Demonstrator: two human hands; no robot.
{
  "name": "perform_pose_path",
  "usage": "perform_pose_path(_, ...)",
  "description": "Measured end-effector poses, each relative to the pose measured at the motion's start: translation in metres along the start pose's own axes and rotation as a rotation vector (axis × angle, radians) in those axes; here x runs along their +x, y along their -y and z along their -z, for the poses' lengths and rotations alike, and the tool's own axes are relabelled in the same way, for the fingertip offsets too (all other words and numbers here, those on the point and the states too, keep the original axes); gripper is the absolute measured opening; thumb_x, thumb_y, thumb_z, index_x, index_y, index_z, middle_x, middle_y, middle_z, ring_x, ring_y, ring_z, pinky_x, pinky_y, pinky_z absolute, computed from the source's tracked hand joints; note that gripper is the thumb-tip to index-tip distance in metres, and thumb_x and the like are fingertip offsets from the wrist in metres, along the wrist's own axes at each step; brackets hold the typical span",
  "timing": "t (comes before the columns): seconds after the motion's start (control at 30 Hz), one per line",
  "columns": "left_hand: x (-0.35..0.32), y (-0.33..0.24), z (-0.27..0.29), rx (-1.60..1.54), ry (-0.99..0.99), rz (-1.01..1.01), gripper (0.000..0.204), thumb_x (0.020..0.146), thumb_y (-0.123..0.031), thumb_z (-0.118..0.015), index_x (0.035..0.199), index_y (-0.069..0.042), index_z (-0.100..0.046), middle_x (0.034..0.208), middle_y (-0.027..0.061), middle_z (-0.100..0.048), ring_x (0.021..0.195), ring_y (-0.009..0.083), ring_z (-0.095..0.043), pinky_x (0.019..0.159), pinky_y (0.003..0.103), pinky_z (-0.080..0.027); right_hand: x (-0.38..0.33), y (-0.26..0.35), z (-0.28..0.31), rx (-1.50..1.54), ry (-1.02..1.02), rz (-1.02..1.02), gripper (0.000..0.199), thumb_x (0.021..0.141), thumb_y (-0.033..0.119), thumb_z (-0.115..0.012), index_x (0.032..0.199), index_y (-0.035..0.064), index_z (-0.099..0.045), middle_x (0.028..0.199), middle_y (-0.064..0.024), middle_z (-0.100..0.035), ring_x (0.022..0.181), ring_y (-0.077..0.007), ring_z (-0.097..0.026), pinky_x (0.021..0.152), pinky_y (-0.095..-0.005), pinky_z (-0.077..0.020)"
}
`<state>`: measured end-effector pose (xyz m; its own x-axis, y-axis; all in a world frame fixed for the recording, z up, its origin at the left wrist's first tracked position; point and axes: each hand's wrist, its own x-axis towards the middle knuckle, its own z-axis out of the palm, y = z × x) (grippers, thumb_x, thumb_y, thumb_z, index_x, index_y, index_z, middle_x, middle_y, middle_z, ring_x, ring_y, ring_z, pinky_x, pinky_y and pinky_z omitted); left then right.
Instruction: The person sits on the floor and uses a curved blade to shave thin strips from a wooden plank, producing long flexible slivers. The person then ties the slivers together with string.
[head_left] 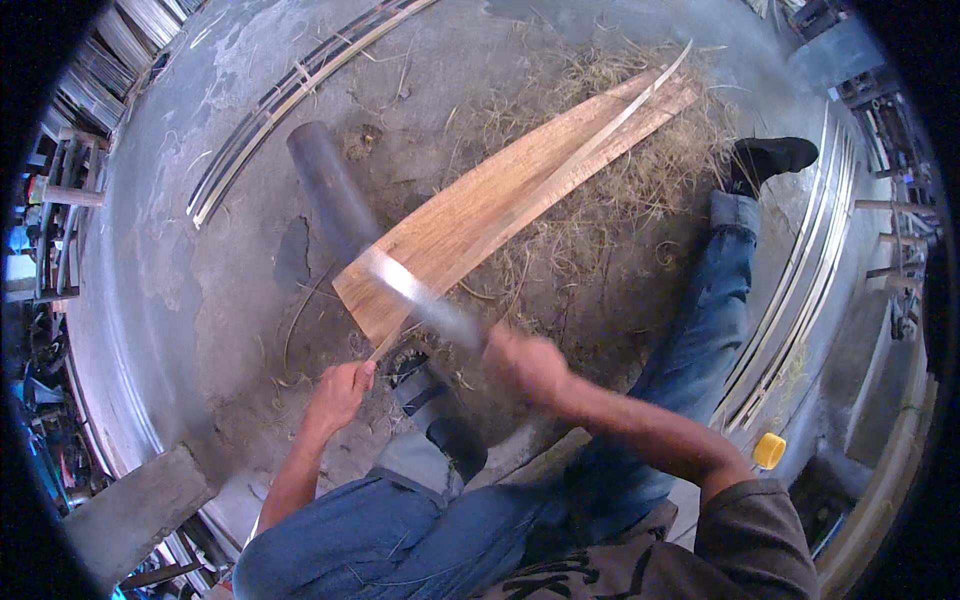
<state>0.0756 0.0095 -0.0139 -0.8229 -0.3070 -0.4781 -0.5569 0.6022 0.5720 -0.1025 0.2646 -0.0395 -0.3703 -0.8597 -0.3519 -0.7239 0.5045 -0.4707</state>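
Observation:
A long wooden board (440, 225) slants away to the far right, its near end beside a dark cylinder (325, 175). Along the board runs a thin pale strip (590, 145) that looks like split bamboo. My left hand (338, 395) pinches the strip's near end just below the board. In my right hand (525, 365) is the handle end of a knife (405, 285), smeared by motion. Its shiny blade crosses over the board's near part; whether it touches the strip I cannot tell.
Curly shavings (600, 215) cover the floor around the board. Long strips (290, 95) lie at the far left, and more strips (800, 270) at the right. My outstretched leg (715, 290) borders the right side. A concrete block (140, 515) stands near left, a yellow cap (768, 451) near right.

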Motion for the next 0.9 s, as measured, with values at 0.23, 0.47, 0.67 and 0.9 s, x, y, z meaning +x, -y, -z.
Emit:
perform_pose_path(0.23, -0.009, -0.007, -0.004, -0.026, 0.015, 0.062, 0.053, 0.094, -0.045, -0.035, 0.074, 0.000, -0.056, 0.063, 0.0192, -0.056, 0.065, 0.0394, -0.056, 0.058, 0.044, -0.042, 0.005, -0.046, 0.045, 0.103, -0.279, -0.399, 0.018, 0.081, 0.019, -0.050, 0.092, 0.0048, -0.046, 0.069, -0.0178, -0.060, 0.067, -0.0409, -0.060, 0.059, -0.0489, -0.0497)
perform_pose_path(0.47, -0.011, -0.002, 0.000, -0.035, -0.012, 0.021, 0.048, 0.094, -0.040, -0.039, 0.075, 0.000, -0.056, 0.065, 0.0206, -0.055, 0.065, 0.0402, -0.056, 0.058, 0.045, -0.041, 0.022, -0.163, 0.085, -0.661, -0.070, -0.319, 0.008, 0.080, 0.011, -0.050, 0.087, 0.0066, -0.050, 0.069, -0.0092, -0.057, 0.058, -0.0245, -0.062, 0.043, -0.0391, -0.0488)
perform_pose_path(0.67, -0.017, 0.001, -0.003, -0.007, -0.014, 0.079, 0.038, 0.093, -0.032, -0.042, 0.077, 0.001, -0.055, 0.065, 0.0221, -0.054, 0.065, 0.0420, -0.054, 0.059, 0.046, -0.041, 0.030, -0.235, 0.109, -0.680, -0.102, -0.274, 0.015, 0.077, 0.014, -0.058, 0.088, 0.0042, -0.054, 0.074, -0.0107, -0.058, 0.067, -0.0250, -0.062, 0.056, -0.0386, -0.0510)
perform_pose_path(0.9, -0.019, -0.003, 0.009, 0.056, 0.037, 0.040, 0.034, 0.092, -0.030, -0.045, 0.081, 0.000, -0.055, 0.071, 0.0230, -0.055, 0.069, 0.0428, -0.053, 0.061, 0.047, -0.041, -0.023, -0.394, 0.224, -0.331, -0.482, -0.877, 0.031, 0.073, 0.017, -0.060, 0.097, -0.0023, -0.054, 0.092, -0.0250, -0.062, 0.085, -0.0408, -0.061, 0.073, -0.0460, -0.0499)
